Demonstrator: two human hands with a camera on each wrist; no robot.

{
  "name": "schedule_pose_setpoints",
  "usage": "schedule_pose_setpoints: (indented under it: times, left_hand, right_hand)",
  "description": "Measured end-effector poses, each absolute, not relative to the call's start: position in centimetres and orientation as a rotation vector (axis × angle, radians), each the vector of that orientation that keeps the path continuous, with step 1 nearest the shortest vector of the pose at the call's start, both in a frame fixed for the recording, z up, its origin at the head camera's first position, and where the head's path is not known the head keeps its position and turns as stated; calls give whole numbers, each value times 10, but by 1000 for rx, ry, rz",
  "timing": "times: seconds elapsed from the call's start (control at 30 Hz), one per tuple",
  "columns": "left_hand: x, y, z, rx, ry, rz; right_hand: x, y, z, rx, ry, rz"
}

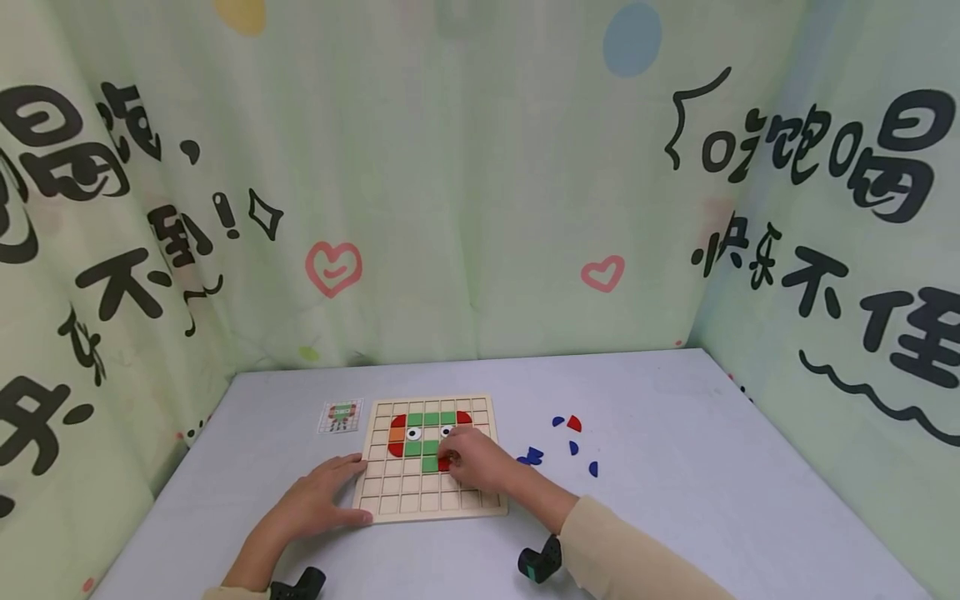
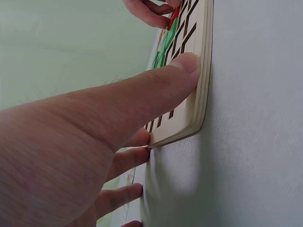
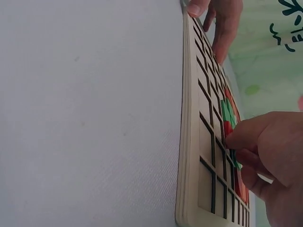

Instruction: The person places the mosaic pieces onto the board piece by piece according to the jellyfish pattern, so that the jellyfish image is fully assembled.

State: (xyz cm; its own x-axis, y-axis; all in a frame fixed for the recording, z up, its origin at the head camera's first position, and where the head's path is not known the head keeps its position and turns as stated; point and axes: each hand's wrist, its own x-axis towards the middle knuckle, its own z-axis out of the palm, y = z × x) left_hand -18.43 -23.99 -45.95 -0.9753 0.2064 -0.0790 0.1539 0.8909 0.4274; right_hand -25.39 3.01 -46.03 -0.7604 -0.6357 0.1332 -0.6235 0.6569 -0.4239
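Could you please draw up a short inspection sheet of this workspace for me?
Surface: white table, with the work laid out on it.
Job's things: wooden grid board, partly filled with green pieces and other colours; pattern card by its far left corner; loose blue pieces and a red wedge to its right.
Clutter: nothing seen.
Left hand: rests at the board's near left corner.
Right hand: pinches a red piece at the grid; whether it is fully seated cannot be told.
Cables: nothing seen.
Surroundings: pale green curtain with printed hearts and lettering, behind and on both sides.
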Motion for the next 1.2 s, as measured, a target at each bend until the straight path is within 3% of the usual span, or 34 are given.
schedule_pose_setpoints:
  times: [0.73,1.2]
  left_hand:
    - [-186,-241,-465,256,2925,662]
    - [-186,-240,-463,241,2920,650]
  right_hand:
    - [-254,36,-457,-960,2826,-783]
    - [-276,131,-461,-524,3032,-857]
